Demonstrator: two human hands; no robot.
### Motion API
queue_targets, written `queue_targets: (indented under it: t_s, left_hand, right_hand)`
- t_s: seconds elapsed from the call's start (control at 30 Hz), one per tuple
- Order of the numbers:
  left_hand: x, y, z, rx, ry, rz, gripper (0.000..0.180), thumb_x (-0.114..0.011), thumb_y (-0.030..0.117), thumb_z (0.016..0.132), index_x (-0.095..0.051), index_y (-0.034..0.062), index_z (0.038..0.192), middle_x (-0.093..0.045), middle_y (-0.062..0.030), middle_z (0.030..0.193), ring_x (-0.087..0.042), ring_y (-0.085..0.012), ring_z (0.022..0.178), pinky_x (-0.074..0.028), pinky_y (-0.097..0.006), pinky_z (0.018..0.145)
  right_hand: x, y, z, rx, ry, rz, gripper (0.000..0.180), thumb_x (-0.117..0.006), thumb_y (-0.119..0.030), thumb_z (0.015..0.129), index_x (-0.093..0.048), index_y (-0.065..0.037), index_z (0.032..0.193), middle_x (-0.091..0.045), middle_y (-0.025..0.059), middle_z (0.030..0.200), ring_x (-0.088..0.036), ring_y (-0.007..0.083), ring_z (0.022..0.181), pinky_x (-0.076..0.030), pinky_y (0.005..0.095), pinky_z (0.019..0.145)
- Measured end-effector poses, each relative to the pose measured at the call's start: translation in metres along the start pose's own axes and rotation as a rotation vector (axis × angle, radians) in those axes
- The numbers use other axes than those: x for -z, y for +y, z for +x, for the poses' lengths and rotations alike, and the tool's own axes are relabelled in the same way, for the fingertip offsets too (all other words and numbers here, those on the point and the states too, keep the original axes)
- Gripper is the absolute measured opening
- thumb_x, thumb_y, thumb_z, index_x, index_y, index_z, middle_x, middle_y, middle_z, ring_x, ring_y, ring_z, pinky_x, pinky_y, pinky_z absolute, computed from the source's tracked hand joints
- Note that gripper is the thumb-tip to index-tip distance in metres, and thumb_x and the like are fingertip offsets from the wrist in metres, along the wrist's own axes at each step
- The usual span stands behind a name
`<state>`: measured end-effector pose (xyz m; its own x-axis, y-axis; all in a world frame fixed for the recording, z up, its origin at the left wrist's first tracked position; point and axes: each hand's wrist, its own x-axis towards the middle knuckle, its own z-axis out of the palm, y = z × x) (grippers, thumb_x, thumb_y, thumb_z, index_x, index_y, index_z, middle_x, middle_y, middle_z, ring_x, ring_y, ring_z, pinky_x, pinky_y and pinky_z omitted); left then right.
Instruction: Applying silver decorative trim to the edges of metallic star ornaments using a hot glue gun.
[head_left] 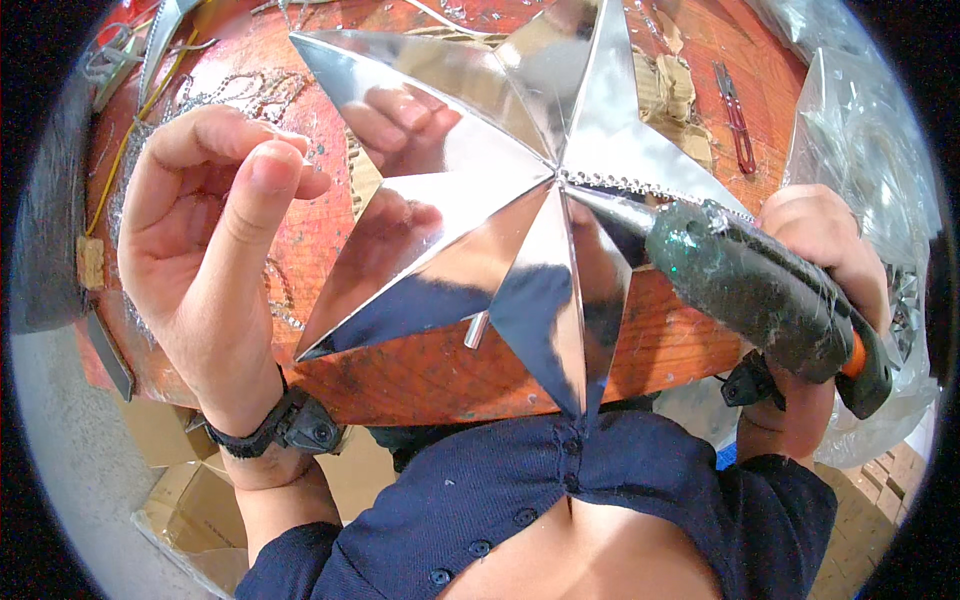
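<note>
Silver star (520, 205) sits beneath glue gun (745, 285) clamped in right grip (825, 235), left grip (210, 255) together.

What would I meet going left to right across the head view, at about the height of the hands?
Left hand → shiny silver star → right hand, which holds a dark handheld tool → clear plastic.
</note>
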<state>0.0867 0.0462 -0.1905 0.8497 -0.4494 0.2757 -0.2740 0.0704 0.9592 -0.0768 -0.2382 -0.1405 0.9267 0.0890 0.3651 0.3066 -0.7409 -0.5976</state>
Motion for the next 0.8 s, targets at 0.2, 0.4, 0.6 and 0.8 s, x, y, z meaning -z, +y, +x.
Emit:
queue_targets:
  t_s: [0.2, 0.4, 0.6, 0.8]
  left_hand:
    - [-0.003, 0.002, 0.002, 0.018, 0.012, -0.024, 0.008, -0.057, 0.007, 0.088, -0.055, 0.0004, 0.092, -0.056, -0.0073, 0.088, -0.055, -0.0145, 0.078, -0.047, -0.028, 0.074]
    - [0.000, -0.002, 0.000, -0.052, 0.072, 0.061, 0.012, -0.060, -0.009, 0.079, -0.056, 0.0001, 0.086, -0.058, -0.0063, 0.086, -0.057, -0.0131, 0.080, -0.049, -0.025, 0.075]
    - [0.003, 0.033, -0.006, -0.191, 0.102, 0.009, 0.027, -0.067, -0.007, 0.072, -0.043, 0.0051, 0.069, -0.055, -0.0064, 0.076, -0.052, -0.0129, 0.070, -0.049, -0.027, 0.067]
    - [-0.053, 0.087, -0.050, -0.037, -0.139, -0.224, 0.038, -0.074, 0.004, 0.066, -0.037, 0.0079, 0.067, -0.060, -0.0138, 0.073, -0.059, -0.0199, 0.069, -0.053, -0.032, 0.070]
  right_hand:
    - [-0.002, -0.010, -0.001, -0.078, -0.033, 0.022, 0.030, -0.067, -0.029, 0.075, -0.058, 0.000, 0.081, -0.061, 0.0117, 0.075, -0.055, 0.0243, 0.068, -0.044, 0.0371, 0.067]
    - [-0.003, -0.010, -0.013, -0.154, 0.042, 0.090, 0.031, -0.064, -0.030, 0.080, -0.060, 0.000, 0.086, -0.063, 0.0138, 0.081, -0.060, 0.0254, 0.075, -0.047, 0.0361, 0.069]
    - [0.005, -0.043, -0.013, -0.068, 0.248, -0.055, 0.065, -0.073, -0.054, 0.064, -0.057, 0.001, 0.094, -0.059, 0.0121, 0.094, -0.057, 0.0215, 0.088, -0.044, 0.0315, 0.079]
    - [-0.003, -0.075, -0.007, -0.063, 0.268, 0.112, 0.059, -0.066, -0.001, 0.071, -0.039, -0.001, 0.124, -0.043, 0.0124, 0.114, -0.047, 0.0231, 0.105, -0.037, 0.0310, 0.091]
